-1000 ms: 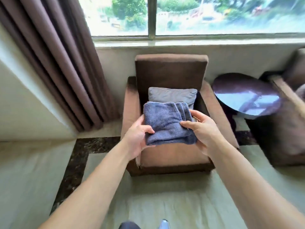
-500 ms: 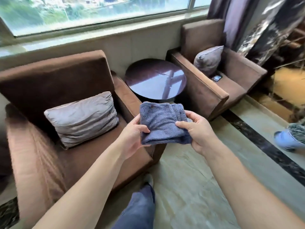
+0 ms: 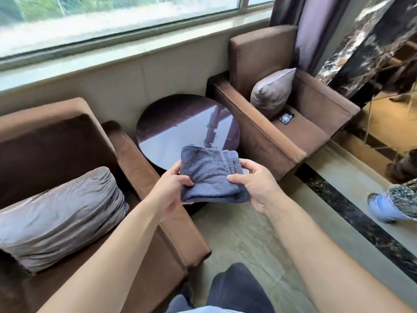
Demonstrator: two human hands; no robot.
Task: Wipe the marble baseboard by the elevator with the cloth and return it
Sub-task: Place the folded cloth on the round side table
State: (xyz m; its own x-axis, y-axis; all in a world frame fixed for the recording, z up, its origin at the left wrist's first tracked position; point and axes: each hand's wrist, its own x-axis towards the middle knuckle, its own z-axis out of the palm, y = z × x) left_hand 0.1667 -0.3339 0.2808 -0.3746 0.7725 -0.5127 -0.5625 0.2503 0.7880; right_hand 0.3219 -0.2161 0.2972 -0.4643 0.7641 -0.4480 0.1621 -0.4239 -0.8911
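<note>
A folded blue-grey terry cloth (image 3: 208, 175) is held in front of me at chest height, over the near edge of a round dark table. My left hand (image 3: 170, 188) grips its left edge, thumb on top. My right hand (image 3: 255, 184) pinches its right edge, thumb on top as well. A dark marble column (image 3: 361, 44) stands at the far right. No elevator shows in this view.
A brown armchair (image 3: 144, 168) with a grey cushion (image 3: 61, 218) sits at my left. The round glossy table (image 3: 187, 127) stands between it and a second brown armchair (image 3: 282, 136). Another person's shoe (image 3: 383, 206) is at the right, near a dark floor border (image 3: 352, 220).
The view has swung right, from the first armchair to the table and second armchair. Both hands have kept hold of the cloth, now over the table's near edge.
</note>
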